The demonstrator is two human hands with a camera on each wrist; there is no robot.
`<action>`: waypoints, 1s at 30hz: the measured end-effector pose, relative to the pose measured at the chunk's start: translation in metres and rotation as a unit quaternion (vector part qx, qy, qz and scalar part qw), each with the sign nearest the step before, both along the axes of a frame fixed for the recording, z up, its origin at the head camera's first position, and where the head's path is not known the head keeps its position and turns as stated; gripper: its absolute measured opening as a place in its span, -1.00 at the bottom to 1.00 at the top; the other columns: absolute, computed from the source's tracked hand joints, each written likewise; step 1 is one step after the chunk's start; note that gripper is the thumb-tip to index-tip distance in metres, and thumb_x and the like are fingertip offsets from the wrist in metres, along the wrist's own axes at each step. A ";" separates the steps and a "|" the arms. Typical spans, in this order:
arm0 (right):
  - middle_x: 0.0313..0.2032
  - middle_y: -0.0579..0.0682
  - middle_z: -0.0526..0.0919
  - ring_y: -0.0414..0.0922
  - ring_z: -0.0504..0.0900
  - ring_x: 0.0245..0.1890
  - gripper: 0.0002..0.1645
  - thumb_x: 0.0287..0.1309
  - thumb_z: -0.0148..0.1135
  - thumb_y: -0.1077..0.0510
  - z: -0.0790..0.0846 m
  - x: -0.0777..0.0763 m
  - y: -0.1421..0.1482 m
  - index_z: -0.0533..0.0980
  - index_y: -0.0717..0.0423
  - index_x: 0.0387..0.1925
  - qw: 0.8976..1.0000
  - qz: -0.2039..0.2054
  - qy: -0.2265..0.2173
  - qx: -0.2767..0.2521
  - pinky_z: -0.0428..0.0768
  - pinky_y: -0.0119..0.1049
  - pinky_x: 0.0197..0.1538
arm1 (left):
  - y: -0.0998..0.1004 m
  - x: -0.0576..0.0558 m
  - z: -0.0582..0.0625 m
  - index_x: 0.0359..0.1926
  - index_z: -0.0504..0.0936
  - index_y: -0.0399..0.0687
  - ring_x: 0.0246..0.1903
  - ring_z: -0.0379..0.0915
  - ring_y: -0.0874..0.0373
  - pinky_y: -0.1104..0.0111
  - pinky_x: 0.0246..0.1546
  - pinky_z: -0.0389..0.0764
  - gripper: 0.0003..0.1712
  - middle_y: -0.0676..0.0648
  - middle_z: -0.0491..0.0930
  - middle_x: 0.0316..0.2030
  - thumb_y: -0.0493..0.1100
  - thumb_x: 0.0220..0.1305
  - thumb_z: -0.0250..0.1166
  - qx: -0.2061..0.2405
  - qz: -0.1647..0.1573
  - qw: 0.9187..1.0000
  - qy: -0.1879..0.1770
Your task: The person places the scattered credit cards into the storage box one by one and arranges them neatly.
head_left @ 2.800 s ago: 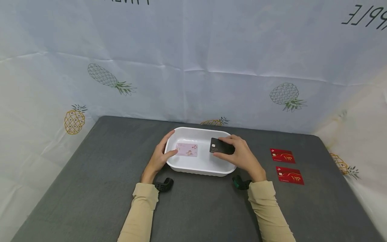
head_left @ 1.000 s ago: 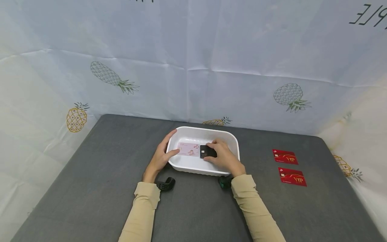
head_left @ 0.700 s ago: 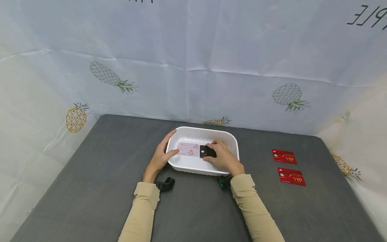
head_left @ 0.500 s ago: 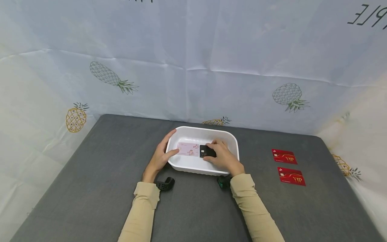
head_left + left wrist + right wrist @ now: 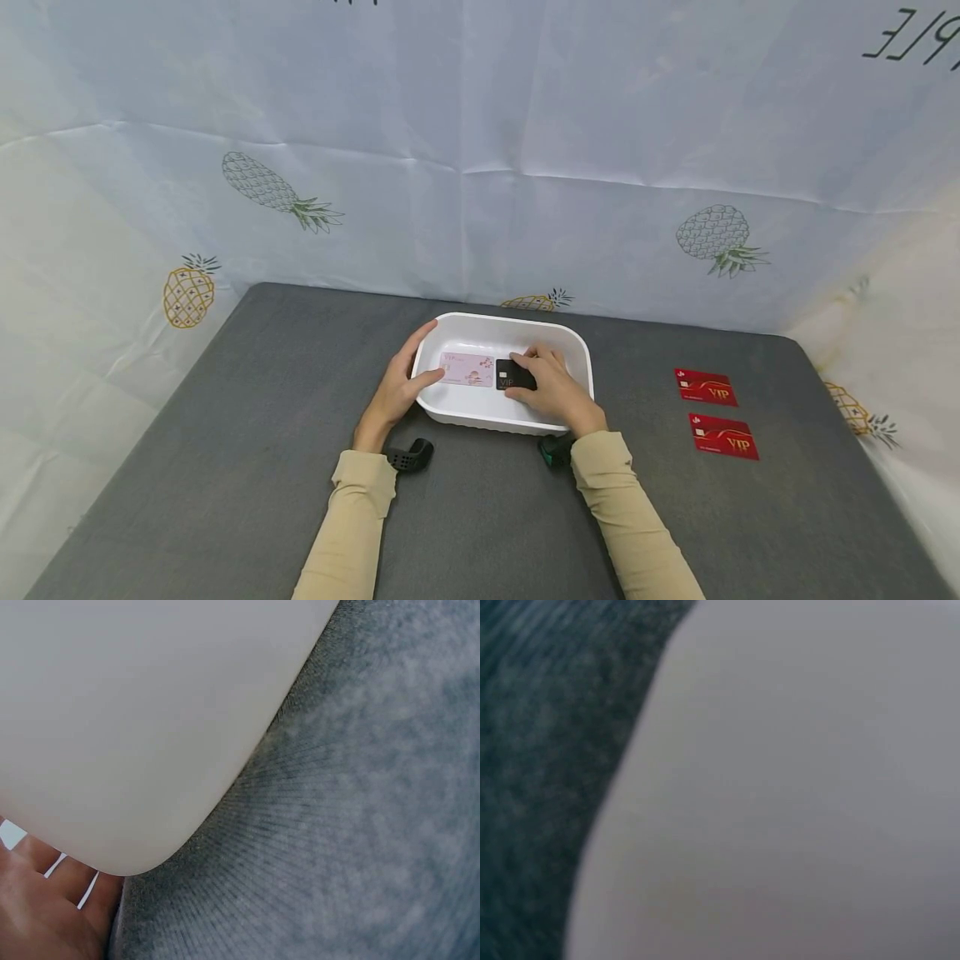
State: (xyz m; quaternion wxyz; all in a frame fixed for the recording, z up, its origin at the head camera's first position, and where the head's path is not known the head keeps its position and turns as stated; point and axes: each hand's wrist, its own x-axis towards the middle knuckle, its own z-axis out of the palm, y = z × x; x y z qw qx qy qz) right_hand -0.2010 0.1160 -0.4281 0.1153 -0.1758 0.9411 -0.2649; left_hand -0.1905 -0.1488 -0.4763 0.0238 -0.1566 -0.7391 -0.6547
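Mid-frame, your left hand (image 5: pixel 393 390) is gripping the left end of the white tray (image 5: pixel 487 419), thumb over its rim; your right hand (image 5: pixel 557 388) is pinching the black VIP card (image 5: pixel 507 377), which is lying inside, just right of the pink VIP card (image 5: pixel 468 369). Pushing it leftward could be overlapping them; a tipping tray could be sliding both.

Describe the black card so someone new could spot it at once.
On the gray table, find the white tray. In it, the right hand pinches the black VIP card, just right of the pink VIP card. Its black face sets it apart from that pink neighbour.
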 end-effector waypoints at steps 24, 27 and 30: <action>0.19 0.20 0.44 0.14 0.32 0.19 -0.25 0.28 0.39 0.06 0.000 0.000 0.002 0.41 0.19 0.43 1.000 0.010 0.012 -0.007 0.40 0.12 0.28 | 0.000 0.000 0.001 0.60 0.12 -0.12 0.30 0.35 -0.24 0.19 0.25 0.45 -0.12 -0.34 0.22 0.50 -0.35 0.30 0.23 -0.004 0.002 1.000 0.000; 0.19 0.19 0.44 0.14 0.32 0.19 -0.25 0.28 0.40 0.05 -0.001 0.000 0.002 0.41 0.19 0.42 1.000 0.011 0.012 -0.008 0.40 0.12 0.28 | 0.000 -0.001 0.001 0.60 0.12 -0.11 0.28 0.35 -0.24 0.29 0.22 0.47 -0.12 -0.34 0.22 0.50 -0.35 0.29 0.23 -0.002 0.002 1.000 -0.002; 0.18 0.19 0.44 0.14 0.32 0.18 -0.25 0.27 0.40 0.05 -0.002 0.000 0.002 0.41 0.20 0.42 1.000 0.012 0.013 -0.007 0.40 0.11 0.28 | 0.000 0.000 0.000 0.60 0.12 -0.12 0.28 0.35 -0.24 0.34 0.20 0.47 -0.11 -0.34 0.21 0.50 -0.36 0.30 0.22 0.000 -0.001 1.000 -0.002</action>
